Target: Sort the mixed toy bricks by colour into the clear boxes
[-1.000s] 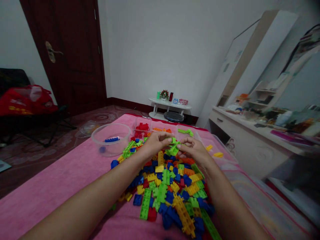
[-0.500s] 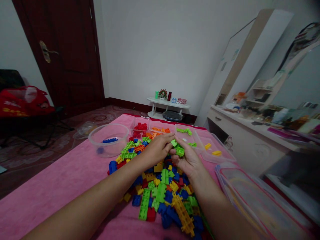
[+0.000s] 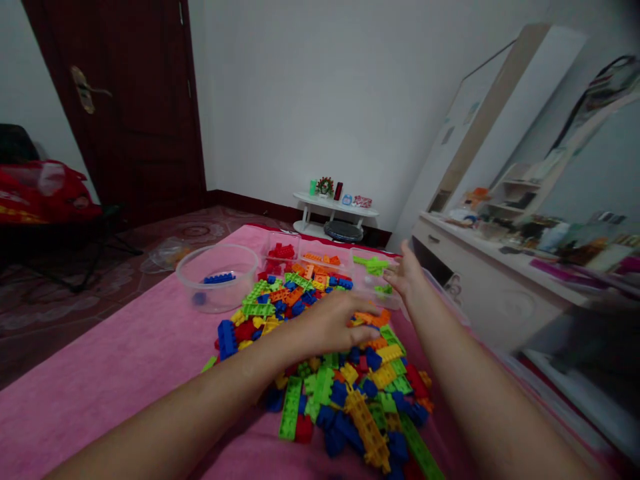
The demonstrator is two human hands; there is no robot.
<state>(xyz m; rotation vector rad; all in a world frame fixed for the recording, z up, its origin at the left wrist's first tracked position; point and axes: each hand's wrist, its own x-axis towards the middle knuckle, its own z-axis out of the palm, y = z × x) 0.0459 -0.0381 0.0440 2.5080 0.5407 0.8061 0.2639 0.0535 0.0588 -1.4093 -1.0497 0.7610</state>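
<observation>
Your left hand (image 3: 345, 323) is spread low over the pile, thumb apart from the fingers, with nothing visible in its grasp; an orange brick (image 3: 379, 317) lies just beyond the fingertips, and you cannot tell from here whether they touch it. Your right hand (image 3: 409, 275) is released too, fingers stretched out by the clear box where green bricks (image 3: 373, 265) lie. Expect the bricks to be light, stiff and a little slick, hard to damage but apt to slide when nudged. Pinch one across its long sides, letting the studs give you grip; take the long yellow piece (image 3: 367, 427) near its middle. Past the pile, red bricks (image 3: 281, 251) and orange bricks (image 3: 321, 259) sit in their own boxes, and a blue bar (image 3: 219, 278) lies in the round tub (image 3: 227, 301) on the pink cloth (image 3: 150, 347).
</observation>
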